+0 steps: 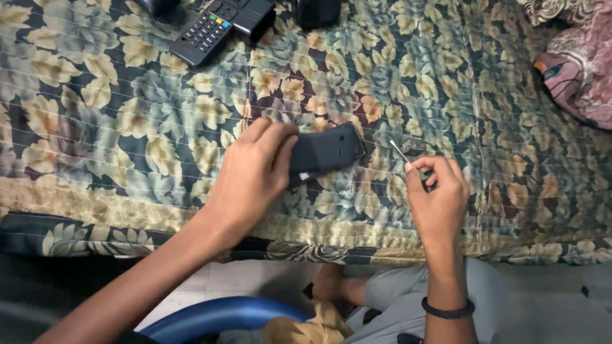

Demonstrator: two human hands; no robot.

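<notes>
The left hand (255, 169) presses a dark remote (328, 151) face-down on the bed (127, 127), partly covering it. At its three o'clock, the right hand (438, 191) pinches a thin screwdriver (400, 151), its handle hidden.

Second remote (203, 33) on floral quilt (95, 114) — pink cushion (577, 70).

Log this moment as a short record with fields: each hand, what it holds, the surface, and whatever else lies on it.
left hand: rests on top of a black remote, pressing it flat on the bed cover
right hand: pinches a small screwdriver with a thin metal shaft, tip pointing up and left, apart from the remote
surface: quilted floral bed cover
far edge: second black remote with coloured buttons, lying face up
right wrist: dark band
upper right: pink patterned cloth
</notes>
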